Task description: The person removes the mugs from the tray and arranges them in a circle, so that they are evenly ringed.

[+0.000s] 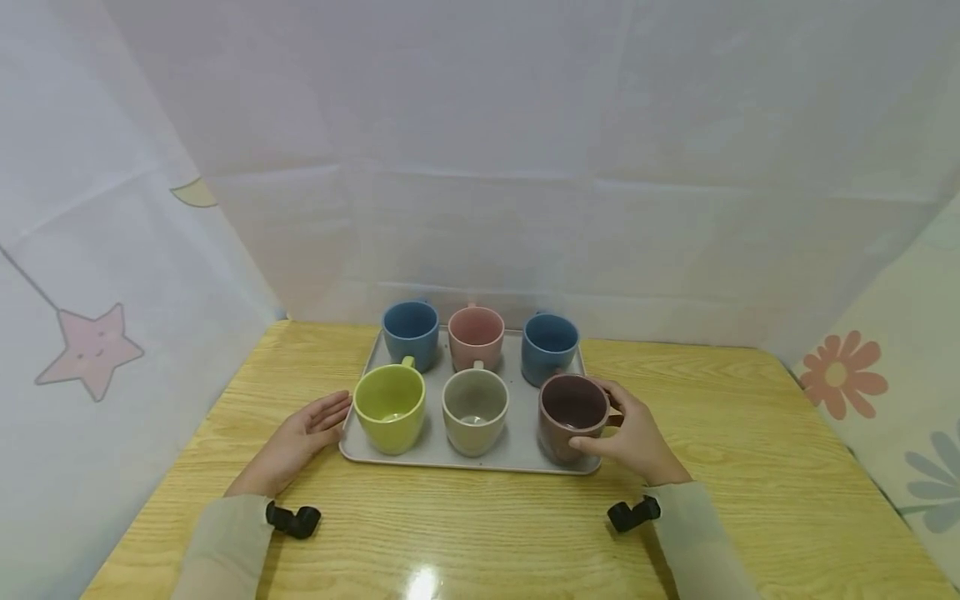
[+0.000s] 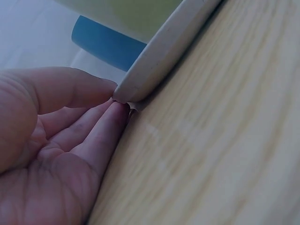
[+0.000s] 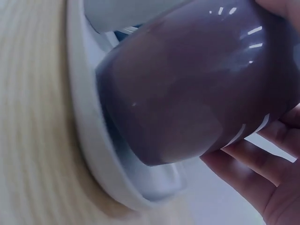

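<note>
My right hand point(image 1: 637, 437) grips a dark brown mug point(image 1: 557, 437) at the tray's front right corner, thumb on its near side and fingers around the handle side. In the right wrist view the mug's base is close to the tray; I cannot tell whether it touches. At the left edge of the pale grey tray point(image 1: 517, 457), my left hand point(image 1: 303, 437) holds the rim, thumb tip against it and a fingertip just under it in the left wrist view. A yellow-green mug point(image 1: 390, 429) stands nearest that hand, and a cream mug point(image 1: 474, 429) is in the front middle.
Along the tray's back row stand a blue mug point(image 1: 422, 350), a pink mug point(image 1: 477, 354) and another blue mug point(image 1: 542, 367). The tray lies on a wood-grain table point(image 1: 450, 525). White cloth point(image 1: 480, 233) hangs close behind it, and patterned cloth covers both sides.
</note>
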`<state>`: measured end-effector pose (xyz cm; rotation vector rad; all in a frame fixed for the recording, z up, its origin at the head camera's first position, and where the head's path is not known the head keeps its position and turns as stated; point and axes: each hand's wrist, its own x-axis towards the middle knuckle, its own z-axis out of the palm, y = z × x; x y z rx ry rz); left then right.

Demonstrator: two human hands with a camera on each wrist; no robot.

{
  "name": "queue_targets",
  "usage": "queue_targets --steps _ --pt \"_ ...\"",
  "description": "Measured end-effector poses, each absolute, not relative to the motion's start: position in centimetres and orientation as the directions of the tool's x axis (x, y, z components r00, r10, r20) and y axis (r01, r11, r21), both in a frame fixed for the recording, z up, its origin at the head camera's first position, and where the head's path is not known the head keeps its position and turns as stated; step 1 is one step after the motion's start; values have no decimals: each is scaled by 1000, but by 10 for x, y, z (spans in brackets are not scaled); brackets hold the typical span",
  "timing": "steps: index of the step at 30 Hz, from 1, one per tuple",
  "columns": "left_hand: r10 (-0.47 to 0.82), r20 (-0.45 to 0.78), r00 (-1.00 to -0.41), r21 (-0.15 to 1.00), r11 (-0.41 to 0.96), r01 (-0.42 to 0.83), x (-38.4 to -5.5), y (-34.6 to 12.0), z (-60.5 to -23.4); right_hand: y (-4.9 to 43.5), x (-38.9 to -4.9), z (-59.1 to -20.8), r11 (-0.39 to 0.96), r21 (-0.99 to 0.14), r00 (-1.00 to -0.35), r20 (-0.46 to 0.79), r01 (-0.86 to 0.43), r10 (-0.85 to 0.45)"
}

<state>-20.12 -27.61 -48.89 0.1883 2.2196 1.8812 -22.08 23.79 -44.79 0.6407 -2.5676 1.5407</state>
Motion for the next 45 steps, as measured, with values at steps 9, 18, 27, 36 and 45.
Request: queue_targets --steps 9,18,27,36,45 --pt "238 -77 -968 987 155 -40 -201 -278 -488 258 -225 -437 431 -809 -916 327 -399 -234" --pt "225 -74 -972 985 169 -36 -201 -275 -488 278 -233 -435 479 -801 -932 340 -359 -128" --pt "208 -77 -975 985 168 -42 -200 -277 -490 306 -261 -432 538 -807 -966 251 -245 -64" --pt "221 -75 -972 987 156 -41 -200 -275 -491 340 -286 -430 610 -775 -975 220 -164 17" --pt "225 -67 -972 990 134 -37 -199 -274 -491 365 -302 -433 670 -731 -973 223 -129 56"
